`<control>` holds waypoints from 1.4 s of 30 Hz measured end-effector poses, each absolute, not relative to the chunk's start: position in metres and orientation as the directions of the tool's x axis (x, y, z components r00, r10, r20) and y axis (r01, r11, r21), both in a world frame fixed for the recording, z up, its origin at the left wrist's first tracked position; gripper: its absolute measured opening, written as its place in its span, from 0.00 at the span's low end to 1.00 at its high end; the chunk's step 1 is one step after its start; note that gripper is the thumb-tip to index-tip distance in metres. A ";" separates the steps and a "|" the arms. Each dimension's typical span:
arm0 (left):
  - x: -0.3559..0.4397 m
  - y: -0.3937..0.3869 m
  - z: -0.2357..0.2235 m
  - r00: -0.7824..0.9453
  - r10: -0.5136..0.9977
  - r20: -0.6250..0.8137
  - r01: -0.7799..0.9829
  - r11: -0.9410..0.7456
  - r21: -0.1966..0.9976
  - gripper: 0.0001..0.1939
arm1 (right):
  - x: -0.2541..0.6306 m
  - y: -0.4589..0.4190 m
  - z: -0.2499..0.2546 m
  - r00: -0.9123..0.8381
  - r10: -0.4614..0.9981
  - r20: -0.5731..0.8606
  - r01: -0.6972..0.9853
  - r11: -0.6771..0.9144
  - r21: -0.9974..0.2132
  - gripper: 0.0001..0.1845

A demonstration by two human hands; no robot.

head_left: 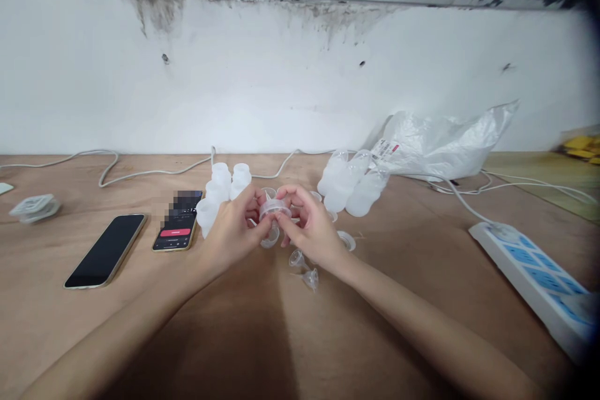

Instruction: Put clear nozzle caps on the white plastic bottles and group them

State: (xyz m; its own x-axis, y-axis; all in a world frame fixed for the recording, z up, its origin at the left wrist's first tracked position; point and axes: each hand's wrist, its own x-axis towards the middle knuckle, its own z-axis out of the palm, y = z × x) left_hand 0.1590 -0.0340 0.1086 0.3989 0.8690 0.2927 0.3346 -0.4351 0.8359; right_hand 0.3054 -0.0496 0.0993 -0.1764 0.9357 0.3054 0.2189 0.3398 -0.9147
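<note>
Clear plastic at centre: pinches a round rimmed part (275,207) between thumb and fingers of the left hand (239,219) and right hand (314,225), with each grip curled nearly closed, over the middle of the wooden table (225,337). Just below the right hand, two small clear funnels (310,278); beside the left, white containers (218,184); farther right, a plastic bag (435,144).

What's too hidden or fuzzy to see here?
In the head view:
Sides of the clear round piece: covered by the left hand and right hand.
Some of the lit phone: pixelated.
Near end of the power strip: dark picture edge.
Yellow thing: too blurred.
</note>
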 end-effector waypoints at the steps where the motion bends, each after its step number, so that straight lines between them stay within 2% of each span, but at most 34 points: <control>1: 0.159 -0.034 0.109 0.395 0.868 0.300 0.348 -0.444 0.826 0.07 | 0.306 -0.049 0.099 -0.168 0.933 0.319 0.243 0.353 -0.904 0.10; 8: 0.158 -0.036 0.114 0.447 0.830 0.334 0.394 -0.518 0.759 0.03 | 0.308 -0.048 0.100 -0.152 0.922 0.356 0.362 0.387 -0.848 0.09; 14: 0.158 -0.035 0.112 0.402 0.875 0.270 0.356 -0.421 0.834 0.04 | 0.307 -0.048 0.097 -0.189 0.939 0.286 0.305 0.333 -0.892 0.10; 18: 0.159 -0.035 0.112 0.386 0.894 0.226 0.371 -0.375 0.849 0.04 | 0.307 -0.047 0.099 -0.182 0.937 0.299 0.363 0.347 -0.865 0.07; 23: 0.159 -0.035 0.112 0.405 0.886 0.226 0.443 -0.407 0.799 0.02 | 0.308 -0.048 0.101 -0.165 0.925 0.343 0.470 0.379 -0.797 0.07; 32: 0.162 -0.040 0.112 0.383 0.878 0.287 0.533 -0.464 0.708 0.05 | 0.307 -0.053 0.104 -0.189 0.928 0.323 0.402 0.373 -0.836 0.05; 37: 0.161 -0.039 0.112 0.399 0.879 0.263 0.487 -0.446 0.751 0.04 | 0.308 -0.052 0.105 -0.200 0.930 0.308 0.409 0.365 -0.836 0.03; 42: 0.159 -0.041 0.116 0.411 0.872 0.265 0.428 -0.441 0.789 0.02 | 0.310 -0.054 0.106 -0.237 0.907 0.347 0.472 0.420 -0.775 0.05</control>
State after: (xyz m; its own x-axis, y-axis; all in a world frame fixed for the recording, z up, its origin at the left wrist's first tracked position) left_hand 0.1595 -0.0406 0.1157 0.4108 0.8724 0.2648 0.4276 -0.4409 0.7892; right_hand 0.3098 -0.0536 0.1065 -0.2370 0.9073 0.3473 0.4721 0.4200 -0.7751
